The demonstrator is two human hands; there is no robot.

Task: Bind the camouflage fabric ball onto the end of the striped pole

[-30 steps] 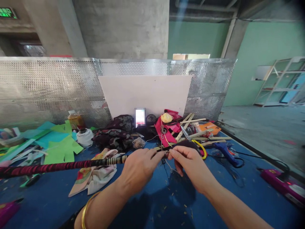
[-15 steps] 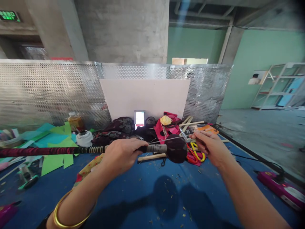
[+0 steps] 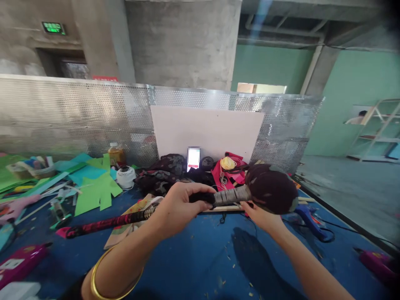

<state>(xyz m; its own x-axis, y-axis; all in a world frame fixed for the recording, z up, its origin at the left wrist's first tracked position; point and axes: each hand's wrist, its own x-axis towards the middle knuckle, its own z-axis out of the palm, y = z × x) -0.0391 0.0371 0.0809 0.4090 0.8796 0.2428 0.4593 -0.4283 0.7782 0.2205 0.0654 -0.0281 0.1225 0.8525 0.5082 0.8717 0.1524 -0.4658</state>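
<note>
My left hand (image 3: 179, 210) is closed around the dark handle of a long padded stick (image 3: 233, 196). Grey tape or thread wraps its neck, and a round head in dark patterned cloth (image 3: 271, 188) forms the right end. Pink and black wrapping covers the other end, which slopes down to the left. Behind and below the round head is my right hand (image 3: 264, 217), low near the table. Its fingers are partly covered by the head, so what they hold, if anything, is unclear. Just behind lie pink cloth (image 3: 236, 177) and a ball of pale yellow yarn (image 3: 228, 163).
Green paper (image 3: 96, 191), a white spool (image 3: 126, 178) and a bottle (image 3: 116, 155) occupy the left side. A lit phone (image 3: 193, 158) stands before a white board (image 3: 206, 131). A blue glue gun (image 3: 309, 221) and its cable lie right; purple tools (image 3: 23, 262) sit at the front edges.
The round head has risen and come nearer, tilting the stick. My right hand, earlier pinching beside scissor blades with a thread stretched to the stick, has moved down and left behind the head.
</note>
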